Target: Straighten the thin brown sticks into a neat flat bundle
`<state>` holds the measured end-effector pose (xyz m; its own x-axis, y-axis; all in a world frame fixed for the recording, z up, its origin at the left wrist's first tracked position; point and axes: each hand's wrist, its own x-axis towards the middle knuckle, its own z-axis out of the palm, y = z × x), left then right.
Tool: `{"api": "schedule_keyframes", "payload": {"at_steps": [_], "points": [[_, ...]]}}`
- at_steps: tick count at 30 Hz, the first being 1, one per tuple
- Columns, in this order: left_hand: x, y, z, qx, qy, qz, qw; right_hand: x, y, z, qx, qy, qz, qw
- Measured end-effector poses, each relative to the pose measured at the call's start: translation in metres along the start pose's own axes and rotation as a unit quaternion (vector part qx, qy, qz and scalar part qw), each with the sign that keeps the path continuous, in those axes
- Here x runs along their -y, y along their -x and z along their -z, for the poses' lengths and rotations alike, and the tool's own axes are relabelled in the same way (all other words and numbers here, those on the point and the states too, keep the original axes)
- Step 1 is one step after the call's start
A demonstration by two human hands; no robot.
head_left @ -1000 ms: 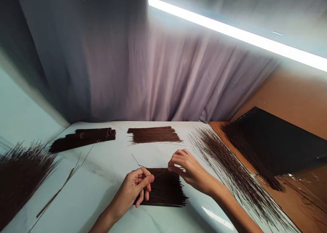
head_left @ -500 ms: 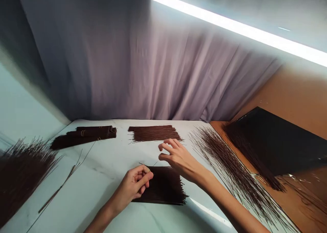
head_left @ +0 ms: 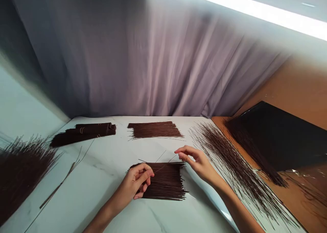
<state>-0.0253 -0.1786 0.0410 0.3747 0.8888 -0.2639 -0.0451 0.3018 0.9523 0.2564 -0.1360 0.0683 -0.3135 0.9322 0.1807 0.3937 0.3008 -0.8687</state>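
Observation:
A mat-like row of thin dark brown sticks (head_left: 166,183) lies on the white table in front of me. Over its left end is my left hand (head_left: 140,180), closed, thumb against the curled fingers. One thin stick (head_left: 166,165) slants from that thumb up to the fingertips of my right hand (head_left: 198,161). My right thumb and forefinger pinch its upper end just beyond the row's far right corner. Another fine stick (head_left: 160,156) juts up from behind the row, and its lower end is hidden.
Behind lies a second row of brown sticks (head_left: 157,129), with tied dark bundles (head_left: 89,131) to its left. Loose sticks (head_left: 237,165) spread along the right edge. A big dark pile (head_left: 22,175) and a few stray sticks (head_left: 61,183) lie left. A black sheet (head_left: 278,137) rests at right.
My right hand has moved right and slightly down, its fingers closing from spread into a pinch on a thin stick. My left hand has stayed nearly in place. The view has tilted slightly.

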Motion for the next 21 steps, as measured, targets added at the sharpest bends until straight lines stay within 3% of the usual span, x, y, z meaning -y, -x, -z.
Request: {"api": "schedule_keyframes", "payload": {"at_steps": [4,10,11,13,15,16,17,19,21], "points": [[-0.005,0.005,-0.005,0.014,0.007,-0.011,1.0,0.0,-0.006,0.002,0.033,-0.104,-0.019,0.994],[-0.008,0.008,-0.012,0.003,-0.019,-0.046,0.999,-0.006,-0.007,0.0,0.015,-0.11,-0.033,0.993],[-0.008,0.007,-0.013,-0.007,-0.014,-0.051,0.999,-0.007,-0.004,-0.002,-0.011,-0.106,-0.036,0.994],[-0.009,0.005,-0.016,-0.031,0.008,-0.061,0.998,-0.006,0.006,-0.013,-0.133,-0.101,-0.047,0.985],[-0.01,0.004,-0.019,-0.061,0.034,-0.073,0.995,-0.002,0.02,-0.036,-0.259,-0.114,-0.073,0.956],[-0.01,0.004,-0.021,-0.076,0.044,-0.08,0.993,0.002,0.027,-0.051,-0.283,-0.13,-0.09,0.946],[-0.011,0.004,-0.024,-0.093,0.051,-0.087,0.991,0.007,0.035,-0.069,-0.241,-0.156,-0.107,0.952],[-0.013,0.007,-0.03,-0.136,0.055,-0.094,0.985,0.02,0.046,-0.105,-0.078,-0.208,-0.106,0.969],[-0.013,0.01,-0.04,-0.179,0.055,-0.09,0.978,0.034,0.05,-0.135,-0.019,-0.216,-0.083,0.973]]}}
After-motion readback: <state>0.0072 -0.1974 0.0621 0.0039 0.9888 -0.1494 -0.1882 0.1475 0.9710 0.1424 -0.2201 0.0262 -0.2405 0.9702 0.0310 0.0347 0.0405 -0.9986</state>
